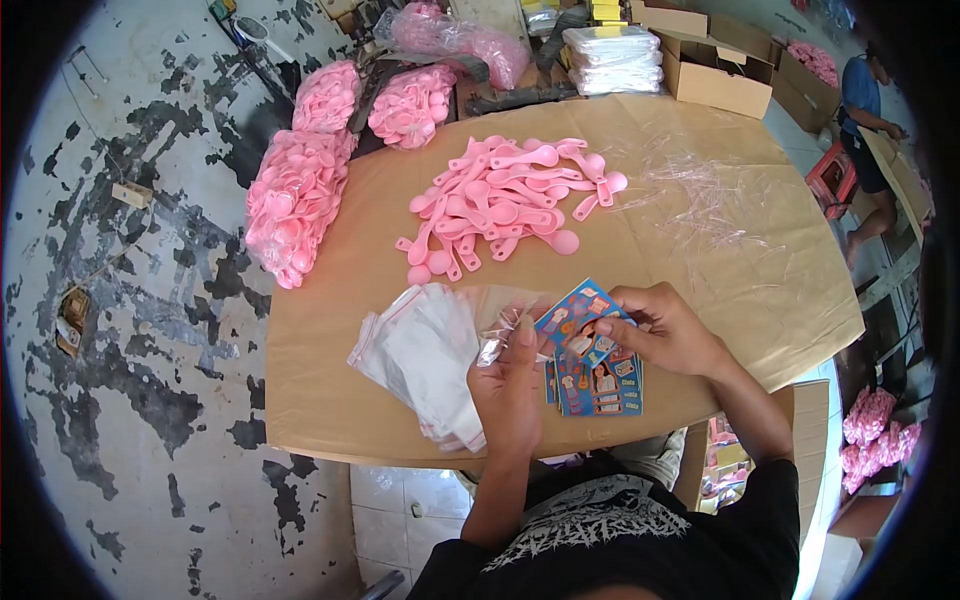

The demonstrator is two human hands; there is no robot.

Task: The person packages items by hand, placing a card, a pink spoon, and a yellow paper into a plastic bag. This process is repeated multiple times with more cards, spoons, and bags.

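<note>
From where I stand, the two hands meet close to the near edge of the brown surface [780, 300]. The left hand [508, 405] is closed in a light pinch, thumb raised, on a clear bag [497, 335], probably gripped at its edge so the thin film stays under control. The right hand [665, 330] has thumb and fingers closed on a blue printed card [580, 312], tilted and taken by one side, which I'd guess keeps most of it free of the fingers. Just below lies the card stack [602, 392], and left of the left hand the loose pile of flat bags [415, 355]; both seem set there for a short reach. The pink spoons [500, 200] are heaped farther back, perhaps to leave working room in front. What I can't make out is whether that pinched card is one or several, since the fingers cover its corner, nor where the bag's mouth is, its film being all glare. The lettering is too small to read, and the open box [812, 415] by the lap is partly hidden by the arm.
</note>
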